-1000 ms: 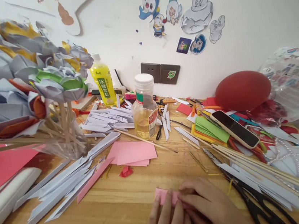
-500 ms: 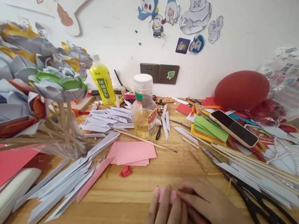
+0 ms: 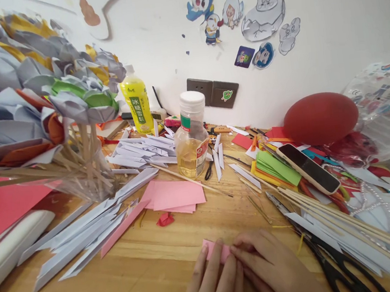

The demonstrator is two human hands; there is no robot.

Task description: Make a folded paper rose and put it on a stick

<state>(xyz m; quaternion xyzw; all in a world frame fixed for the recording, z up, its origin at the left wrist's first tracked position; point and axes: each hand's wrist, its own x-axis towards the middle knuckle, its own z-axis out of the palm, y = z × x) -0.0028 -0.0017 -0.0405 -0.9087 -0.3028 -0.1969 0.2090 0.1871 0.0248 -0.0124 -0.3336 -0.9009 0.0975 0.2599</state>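
Note:
A small piece of pink paper [image 3: 211,247] lies folded on the wooden table under both my hands. My left hand [image 3: 214,276] rests over it, the outstretched fingers slightly apart and pressing it down. At its right end, my right hand [image 3: 266,263] has thumb and fingers pinched together on the paper's edge. Most of the paper is covered by the fingers. Beyond my hands lie a stack of pink paper sheets [image 3: 178,195], a folded pink strip [image 3: 121,228] and a small red paper scrap [image 3: 164,220].
Black scissors [image 3: 322,258] and wooden sticks [image 3: 353,221] lie right of my hands. White folded strips [image 3: 84,230] spread at left, below a paper-flower bouquet [image 3: 33,99]. A capped jar [image 3: 192,141], yellow bottle [image 3: 136,103], phone [image 3: 308,168] and red balloon [image 3: 320,118] are farther back.
The view has shifted a little, so the background sits slightly farther right. Both hands keep nearly the same position on the pink paper.

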